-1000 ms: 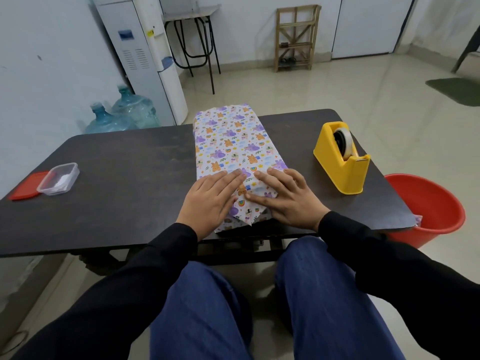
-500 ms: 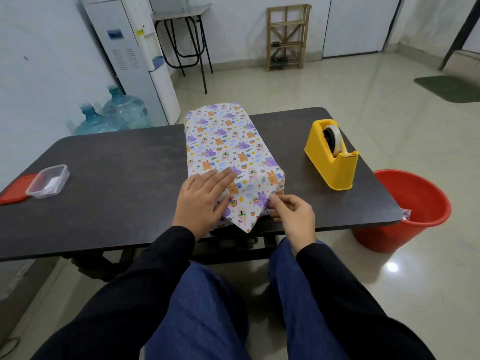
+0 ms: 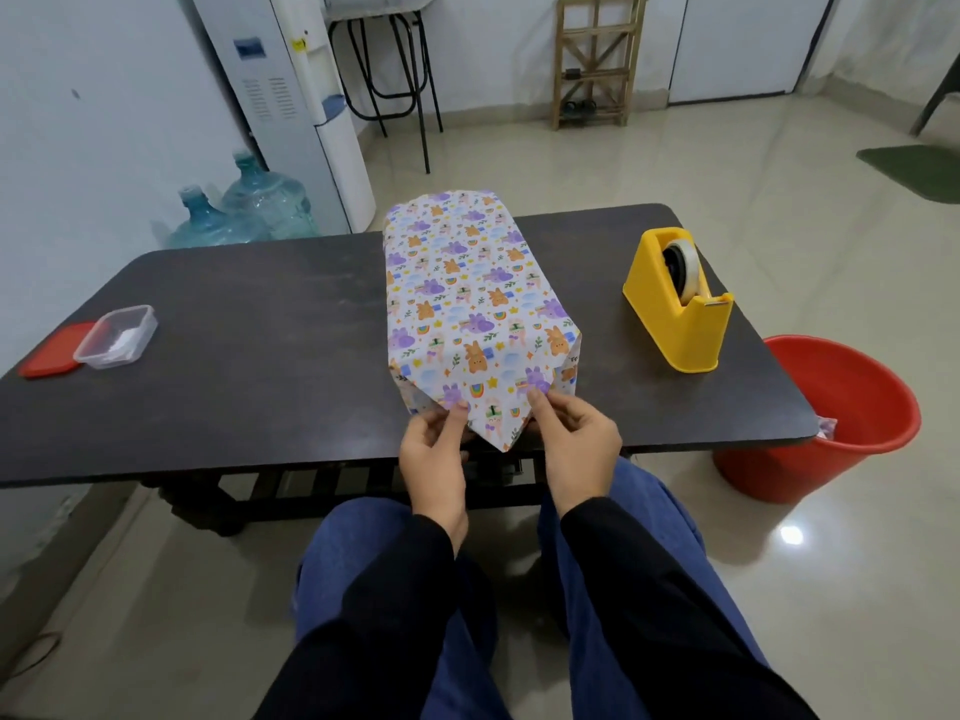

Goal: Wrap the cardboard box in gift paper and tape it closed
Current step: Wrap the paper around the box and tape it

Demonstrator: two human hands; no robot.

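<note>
The box, covered in white gift paper [image 3: 467,298] with purple and orange animal prints, lies lengthwise in the middle of the dark table [image 3: 249,324]; no cardboard shows. At its near end the paper forms a pointed flap [image 3: 496,426] hanging over the table's front edge. My left hand [image 3: 434,454] pinches the flap's left edge. My right hand [image 3: 574,449] pinches its right edge with thumb and forefinger. A yellow tape dispenser [image 3: 675,304] holding a roll of clear tape stands on the table to the right of the box.
A clear plastic container [image 3: 117,337] and its red lid [image 3: 54,350] lie at the table's left end. A red bucket [image 3: 831,418] stands on the floor right of the table. Water bottles [image 3: 249,210] and a dispenser [image 3: 291,96] stand behind on the left.
Both hands have come off the top of the box. They moved back to the near end and took hold of the pointed flap, the right hand first, then the left.
</note>
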